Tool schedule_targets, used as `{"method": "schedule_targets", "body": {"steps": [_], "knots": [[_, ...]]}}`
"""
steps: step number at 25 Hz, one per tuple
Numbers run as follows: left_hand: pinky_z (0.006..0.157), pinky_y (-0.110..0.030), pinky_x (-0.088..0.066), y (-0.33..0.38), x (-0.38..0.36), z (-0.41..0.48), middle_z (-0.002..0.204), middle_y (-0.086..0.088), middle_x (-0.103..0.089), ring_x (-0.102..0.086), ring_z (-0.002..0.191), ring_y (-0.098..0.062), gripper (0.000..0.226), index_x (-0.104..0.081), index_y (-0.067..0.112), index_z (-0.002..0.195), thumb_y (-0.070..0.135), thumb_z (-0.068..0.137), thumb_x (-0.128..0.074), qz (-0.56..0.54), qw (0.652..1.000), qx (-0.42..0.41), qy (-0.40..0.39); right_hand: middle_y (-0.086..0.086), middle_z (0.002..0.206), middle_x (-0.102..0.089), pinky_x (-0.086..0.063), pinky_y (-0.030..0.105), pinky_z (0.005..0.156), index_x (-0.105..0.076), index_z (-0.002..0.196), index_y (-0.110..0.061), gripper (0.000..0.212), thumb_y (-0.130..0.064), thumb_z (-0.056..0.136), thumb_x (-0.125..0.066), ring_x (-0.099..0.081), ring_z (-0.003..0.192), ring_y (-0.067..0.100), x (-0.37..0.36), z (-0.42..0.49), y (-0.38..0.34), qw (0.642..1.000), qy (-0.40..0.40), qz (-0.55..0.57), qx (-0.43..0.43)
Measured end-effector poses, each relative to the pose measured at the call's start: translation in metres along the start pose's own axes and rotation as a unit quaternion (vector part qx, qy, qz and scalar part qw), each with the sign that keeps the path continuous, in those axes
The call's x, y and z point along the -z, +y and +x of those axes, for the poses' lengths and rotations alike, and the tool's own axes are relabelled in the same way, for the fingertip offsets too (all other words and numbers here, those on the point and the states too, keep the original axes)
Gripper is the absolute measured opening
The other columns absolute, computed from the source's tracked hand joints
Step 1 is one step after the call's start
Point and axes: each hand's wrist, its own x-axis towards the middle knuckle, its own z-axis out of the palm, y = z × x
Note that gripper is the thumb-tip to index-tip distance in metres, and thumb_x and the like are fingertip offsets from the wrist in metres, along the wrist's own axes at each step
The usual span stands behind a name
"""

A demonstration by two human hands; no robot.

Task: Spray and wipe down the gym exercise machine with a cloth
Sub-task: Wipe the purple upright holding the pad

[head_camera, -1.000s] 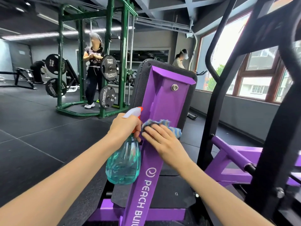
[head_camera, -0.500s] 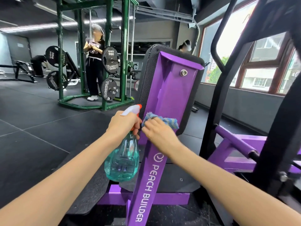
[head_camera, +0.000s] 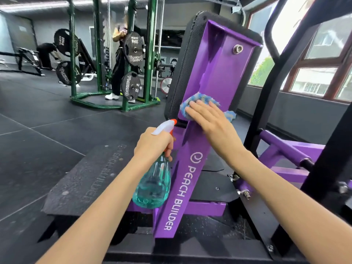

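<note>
Currently, a fluffy blue-and-white cloth (head_camera: 200, 98) is being pressed flat against the purple metal frame of the gym machine (head_camera: 215, 73) by the right hand (head_camera: 209, 122). The fingers (head_camera: 196, 109) of that hand are being held straight and close together. They are being laid over the cloth rather than curled round it, so nothing is being gripped and the cloth is only being pushed against the metal. The cloth is being kept at the lower end of the purple channel that is fixed to the black mesh-covered back pad (head_camera: 181, 63). It is lying across the channel from the left edge, and a tuft is being left sticking out towards the right edge. Below the cloth, a slanted purple post (head_camera: 179, 195) with white "PEACH BUILDER" lettering is being left uncovered.

A translucent teal plastic spray bottle (head_camera: 152, 187) with a white head and an orange nozzle is being held upright by the left hand (head_camera: 154, 143), just left of the post. The fingers (head_camera: 168, 150) of this hand are being curled tightly round the bottle's neck and orange trigger, and the nozzle is being pointed towards the lower edge of the back pad. Beneath the bottle, a black textured platform (head_camera: 85, 178) is being shown.

Farther back, on the black rubber floor (head_camera: 38, 121), a green steel rack (head_camera: 150, 54) hung with black weight plates (head_camera: 134, 48) is being stood in by a person in dark clothes (head_camera: 118, 73).
</note>
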Motion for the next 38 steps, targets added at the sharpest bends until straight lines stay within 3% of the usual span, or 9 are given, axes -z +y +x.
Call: {"method": "schedule_targets", "body": {"steps": [4,10,17,19,23,28,33,36,38], "knots": [[0.087,-0.053,-0.054,-0.029,-0.004,-0.001,0.068,-0.01,-0.072,-0.067,0.049,-0.031,0.035,-0.072,0.016,0.063,0.018,0.035,-0.051,0.01,1.0,0.005,-0.011,0.011,0.123,-0.061,-0.026,0.038,0.107,-0.061,0.12,-0.004,0.037,0.003,0.085,-0.054,-0.054,0.121,0.03,-0.018,-0.015,-0.025,0.999,-0.007,0.003,0.039],[0.087,-0.037,-0.051,-0.043,-0.014,-0.015,0.042,-0.003,-0.057,-0.069,0.052,-0.021,0.029,-0.067,0.009,0.067,0.03,0.059,-0.05,0.115,0.992,0.003,-0.058,0.015,0.121,-0.059,-0.018,0.041,0.115,-0.058,0.113,0.0,0.034,-0.002,0.082,-0.045,-0.048,0.123,0.033,-0.003,0.018,-0.015,0.998,0.04,-0.005,-0.05],[0.088,-0.034,-0.05,-0.047,0.004,-0.006,0.044,-0.001,-0.061,-0.07,0.072,-0.021,0.02,-0.069,0.012,0.069,0.025,0.072,-0.054,0.109,0.993,0.02,0.037,0.014,0.086,-0.064,-0.036,0.04,0.096,-0.064,0.087,-0.002,0.022,-0.005,0.076,-0.045,-0.062,0.082,0.032,-0.073,-0.081,-0.102,0.975,-0.165,0.01,0.147],[0.089,-0.035,-0.05,-0.05,0.006,-0.007,0.045,-0.001,-0.062,-0.07,0.074,-0.022,0.019,-0.068,0.011,0.07,0.024,0.071,-0.053,0.114,0.993,0.019,0.035,0.012,0.083,-0.061,-0.042,0.04,0.091,-0.063,0.087,-0.005,0.014,0.0,0.08,-0.052,-0.06,0.079,0.031,-0.073,-0.063,-0.083,0.98,-0.138,-0.004,0.145],[0.091,-0.04,-0.05,-0.057,0.006,-0.003,0.042,0.0,-0.059,-0.07,0.074,-0.025,0.021,-0.066,0.008,0.068,0.025,0.071,-0.053,0.086,0.996,0.019,0.022,0.013,0.104,-0.065,-0.03,0.042,0.111,-0.066,0.1,-0.001,0.025,0.007,0.087,-0.047,-0.059,0.101,0.032,-0.048,-0.019,-0.041,0.999,0.039,-0.022,-0.015],[0.092,-0.041,-0.05,-0.048,0.006,-0.003,0.041,0.001,-0.058,-0.071,0.073,-0.024,0.013,-0.066,0.019,0.068,0.017,0.065,-0.054,0.046,0.998,-0.014,0.032,0.01,0.131,-0.058,-0.028,0.037,0.11,-0.058,0.129,-0.01,0.047,-0.003,0.087,-0.037,-0.052,0.124,0.024,-0.064,-0.105,-0.076,0.938,-0.19,0.031,0.289],[0.086,-0.033,-0.049,-0.037,0.003,-0.003,0.039,0.002,-0.056,-0.071,0.075,-0.022,0.023,-0.069,0.014,0.08,0.017,0.065,-0.053,0.025,0.999,0.001,0.047,0.011,0.147,-0.039,-0.018,0.048,0.117,-0.042,0.14,-0.005,0.055,0.016,0.09,-0.048,-0.028,0.141,0.027,-0.039,-0.076,-0.033,0.99,0.01,0.113,-0.084],[0.083,-0.032,-0.05,-0.026,-0.008,-0.008,0.038,0.002,-0.056,-0.072,0.073,-0.023,0.021,-0.071,0.011,0.08,0.017,0.068,-0.054,0.015,0.999,-0.008,0.043,0.004,0.154,-0.027,-0.013,0.045,0.119,-0.023,0.15,-0.017,0.077,0.02,0.085,-0.044,-0.02,0.145,0.023,-0.049,-0.123,-0.048,0.992,-0.074,0.09,0.035],[0.087,-0.037,-0.052,-0.019,-0.014,-0.007,0.038,0.001,-0.055,-0.072,0.069,-0.025,0.023,-0.07,0.009,0.081,0.017,0.065,-0.055,0.005,0.999,-0.02,0.029,0.004,0.152,-0.032,-0.016,0.042,0.118,-0.026,0.149,-0.013,0.056,0.006,0.096,-0.03,-0.024,0.143,0.023,-0.036,-0.118,-0.029,0.99,-0.1,0.072,0.074]]}}
